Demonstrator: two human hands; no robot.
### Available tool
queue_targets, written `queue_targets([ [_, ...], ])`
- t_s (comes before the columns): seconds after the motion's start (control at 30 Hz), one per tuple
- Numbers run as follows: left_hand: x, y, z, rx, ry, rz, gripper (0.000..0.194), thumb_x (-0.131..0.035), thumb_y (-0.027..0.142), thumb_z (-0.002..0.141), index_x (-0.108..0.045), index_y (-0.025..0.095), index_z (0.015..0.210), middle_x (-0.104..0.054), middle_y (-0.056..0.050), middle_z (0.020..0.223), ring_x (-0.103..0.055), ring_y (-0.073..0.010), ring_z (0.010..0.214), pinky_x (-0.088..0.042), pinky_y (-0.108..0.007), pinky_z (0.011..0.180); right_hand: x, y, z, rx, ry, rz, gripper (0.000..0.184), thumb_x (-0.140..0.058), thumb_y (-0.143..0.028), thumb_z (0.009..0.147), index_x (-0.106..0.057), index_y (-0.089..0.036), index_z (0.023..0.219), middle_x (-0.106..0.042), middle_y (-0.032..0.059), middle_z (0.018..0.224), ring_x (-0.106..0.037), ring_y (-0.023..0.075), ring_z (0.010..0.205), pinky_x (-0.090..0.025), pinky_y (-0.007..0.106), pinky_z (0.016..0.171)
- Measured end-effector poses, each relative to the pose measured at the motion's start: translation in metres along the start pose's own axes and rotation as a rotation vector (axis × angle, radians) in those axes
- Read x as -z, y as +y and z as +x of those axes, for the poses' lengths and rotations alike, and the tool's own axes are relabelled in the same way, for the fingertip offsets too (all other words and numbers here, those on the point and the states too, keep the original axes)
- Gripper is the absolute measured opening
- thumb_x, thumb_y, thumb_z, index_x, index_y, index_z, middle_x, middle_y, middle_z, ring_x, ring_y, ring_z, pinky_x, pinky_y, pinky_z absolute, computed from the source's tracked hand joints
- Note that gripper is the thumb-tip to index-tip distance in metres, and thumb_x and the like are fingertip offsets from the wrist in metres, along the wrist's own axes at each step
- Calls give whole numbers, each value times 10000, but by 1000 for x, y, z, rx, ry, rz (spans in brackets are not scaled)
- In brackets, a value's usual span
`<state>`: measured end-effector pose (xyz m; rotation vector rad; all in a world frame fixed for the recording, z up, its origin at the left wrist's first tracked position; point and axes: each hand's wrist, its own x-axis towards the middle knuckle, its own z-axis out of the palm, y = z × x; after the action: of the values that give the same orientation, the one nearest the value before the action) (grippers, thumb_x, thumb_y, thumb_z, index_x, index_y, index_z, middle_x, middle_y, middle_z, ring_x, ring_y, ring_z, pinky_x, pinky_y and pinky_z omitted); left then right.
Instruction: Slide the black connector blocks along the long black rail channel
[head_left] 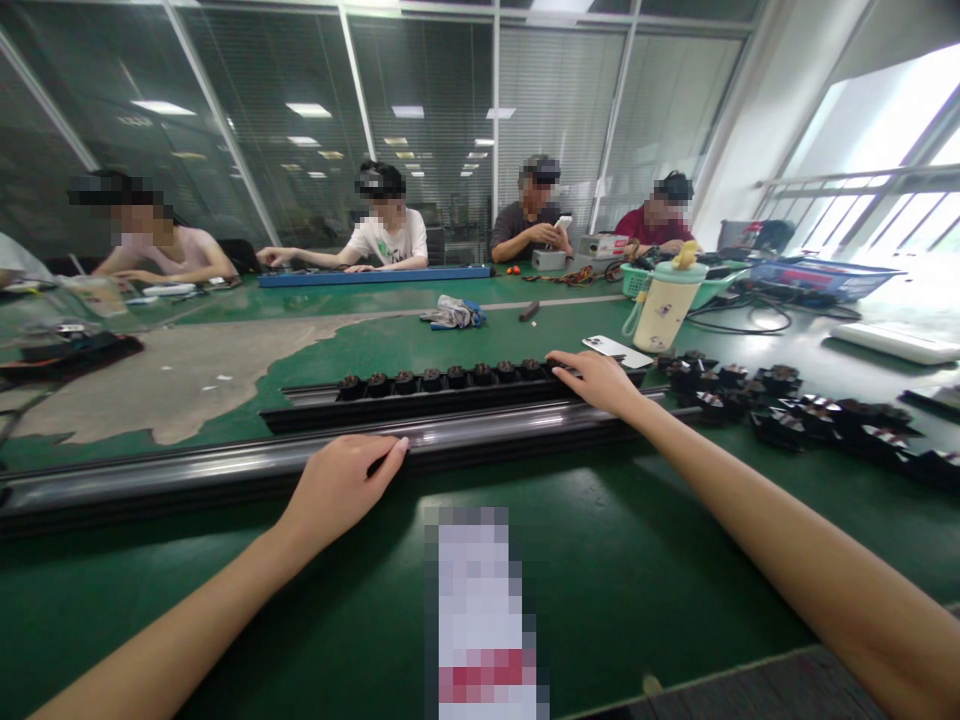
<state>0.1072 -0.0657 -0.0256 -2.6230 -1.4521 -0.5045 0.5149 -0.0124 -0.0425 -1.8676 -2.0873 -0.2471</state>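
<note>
The fingers of the left hand (341, 485) curl over a long rail (187, 468), those of the right hand (600, 382) bend at the end of a row of black pieces (431, 379); whether either grips, I cannot tell. Rail and row lie on the green table (637, 560), left of loose black parts (810, 418).

We reach forward, both forearms (225, 595) bare: left hand (341, 490) palm down, thumb (391, 460) pointing right; right hand (598, 380) farther out, palm down, fingertips (556, 358) to the left.
</note>
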Motion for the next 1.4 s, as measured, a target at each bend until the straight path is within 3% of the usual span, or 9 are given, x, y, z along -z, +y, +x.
queue_targets([
  [0.73, 1, 1, -1, 4, 9, -5, 572, -301, 536, 1027, -786, 235, 992, -793, -68, 1084, -728, -286, 1025, -533, -377, 911, 4, -3, 0, -5, -6, -31, 497, -369, -443, 1037, -576, -269, 1453, -706, 106, 1155, -636, 250, 1062, -457, 335, 899],
  [1.4, 2, 3, -1, 32, -14, -9, 587, -285, 546, 1018, -782, 237, 997, -786, -81, 1115, -719, -299, 1052, -528, -394, 930, 0, 3, 0, -36, 1, 43, 494, -387, -450, 1019, -595, -279, 1432, -695, 90, 1223, -629, 237, 1093, -460, 319, 925],
])
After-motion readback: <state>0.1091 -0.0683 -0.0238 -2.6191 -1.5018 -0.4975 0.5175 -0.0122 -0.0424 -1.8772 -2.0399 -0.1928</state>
